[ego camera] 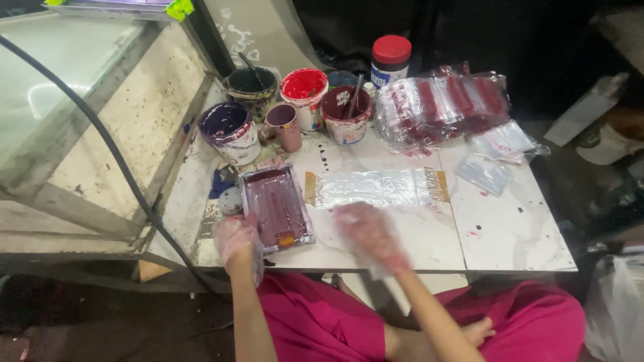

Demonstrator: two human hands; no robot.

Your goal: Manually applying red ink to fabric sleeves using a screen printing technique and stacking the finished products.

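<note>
on the paint-stained white marble desk, my gloved left hand grips the shallow metal tray of maroon paint while my blurred right hand, fingers loosely spread, hovers below the taped clear plastic sheet, unprinted.

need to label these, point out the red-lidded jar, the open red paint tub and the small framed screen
red-lidded jar point(391, 50), head view, on its lid
red paint tub point(303, 84), head view, on the paint
framed screen point(276, 204), head view, on its mesh

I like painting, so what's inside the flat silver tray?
The flat silver tray holds dark maroon paint with an orange-brown patch near its front. The paint covers the tray's bottom. The gloved left hand touches its corner.
</note>
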